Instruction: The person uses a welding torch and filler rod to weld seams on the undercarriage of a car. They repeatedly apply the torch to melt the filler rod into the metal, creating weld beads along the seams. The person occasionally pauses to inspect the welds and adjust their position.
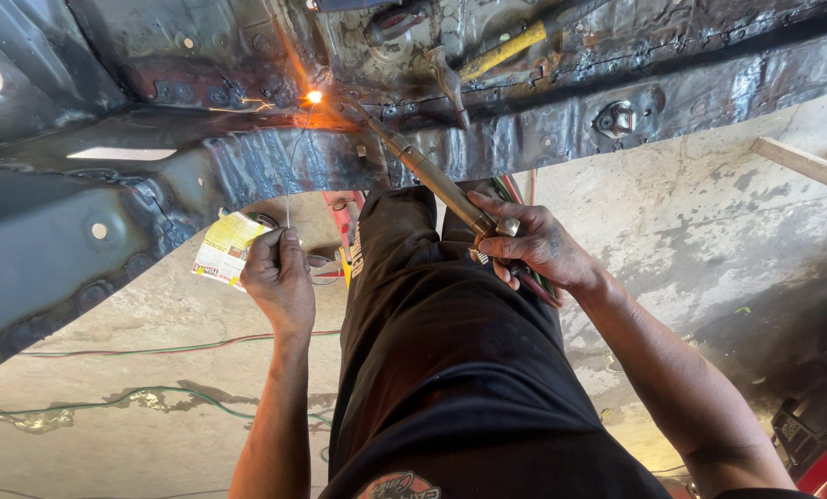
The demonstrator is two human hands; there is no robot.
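The brass torch (446, 189) is clenched at its valve end by the right hand (534, 248), its tip at the glowing spot (314, 96) on the blackened car panel (275, 157), while the thin, probably springy filler wire (290, 176) is pinched low by the left hand (279, 277).

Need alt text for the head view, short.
Seen from above, the right hand holds a brass torch whose tip makes a bright orange glow on dark car sheet metal. The left hand feeds a thin wire up toward the glow.
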